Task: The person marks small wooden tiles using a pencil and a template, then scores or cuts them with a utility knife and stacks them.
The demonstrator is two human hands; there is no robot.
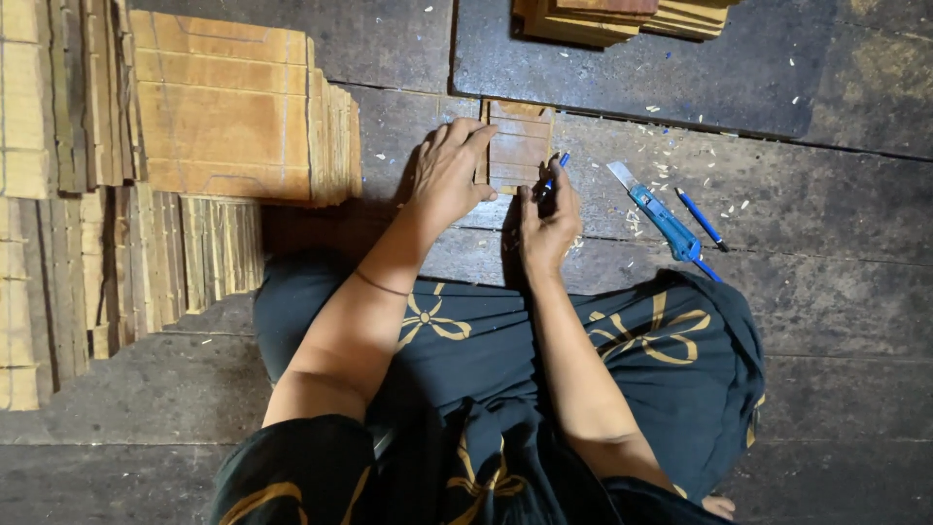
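Landmark: small wooden panel [517,146], flat on the dark plank floor [826,214], straight ahead of the seated person's knees

- Small wooden panel: pale brown rectangle with grooved lines across its face. Judged light, stiff and thin, likely to split along the grain or at the grooves if bent; best held flat by pressing on its face near an edge, or lifted by its two long edges.
- Left hand [449,175]: at the panel's left edge, fingers spread and laid over the edge and upper corner, pressing it down, not closed round it.
- Right hand [549,219]: at the panel's lower right corner, fingers closed on a blue pen [557,172] whose tip meets the panel's right edge.
- Blue utility knife [659,214]: on the floor right of the panel, apart from it, blade out and pointing up-left.
- Second blue pen [702,220]: just right of the knife, further from the panel.
- Wood shavings [661,165]: scattered pale flecks right of the panel, round the knife.
- Stacked wooden panels [224,107]: large stack well to the left of the panel, with more standing on edge beside and below it.
- Further stack of panels [612,17]: beyond the panel, at the frame's top, on a darker mat [739,68].
- Dark garment with gold pattern [641,340]: over the person's lap, nearer than the panel
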